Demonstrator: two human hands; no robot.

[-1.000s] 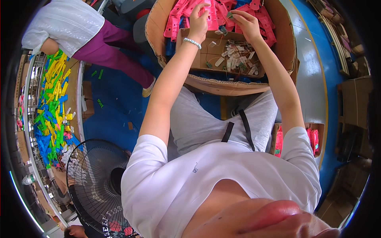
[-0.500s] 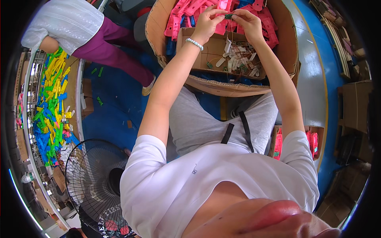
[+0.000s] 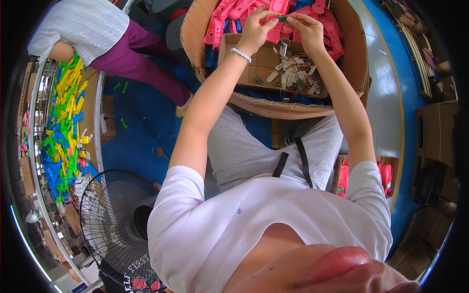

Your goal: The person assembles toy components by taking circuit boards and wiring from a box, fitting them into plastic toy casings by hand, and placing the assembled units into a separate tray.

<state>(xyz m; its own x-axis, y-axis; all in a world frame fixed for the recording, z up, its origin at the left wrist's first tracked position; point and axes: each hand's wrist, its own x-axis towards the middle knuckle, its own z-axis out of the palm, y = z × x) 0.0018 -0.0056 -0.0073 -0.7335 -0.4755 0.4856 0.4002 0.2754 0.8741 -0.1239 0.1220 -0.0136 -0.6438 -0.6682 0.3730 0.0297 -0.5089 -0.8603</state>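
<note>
Between my two hands, over the large cardboard box, is a small green circuit board (image 3: 282, 19). My left hand (image 3: 257, 30) pinches its left end with thumb and fingertips. The fingertips of my right hand (image 3: 308, 31) are closed on its right end. Just below the board hangs a small white part (image 3: 283, 48), seemingly on a thin wire. Pink plastic shells (image 3: 333, 35) lie around and behind my hands in the box. Under my hands sits a smaller cardboard tray (image 3: 249, 73), with white pieces and thin wires (image 3: 299, 71) heaped in it.
The large cardboard box (image 3: 195, 36) stands before my knees. At left, a table holds heaped green, yellow and blue plastic parts (image 3: 66, 141), with a person in purple trousers (image 3: 146, 61) beside it. A black fan (image 3: 115, 215) is at lower left. Pink parts fill a box (image 3: 386, 178) at right.
The board has shifted very slightly right and is tilted a little differently. The white part below it has moved up nearer my hands. Both hands keep their pinch.
</note>
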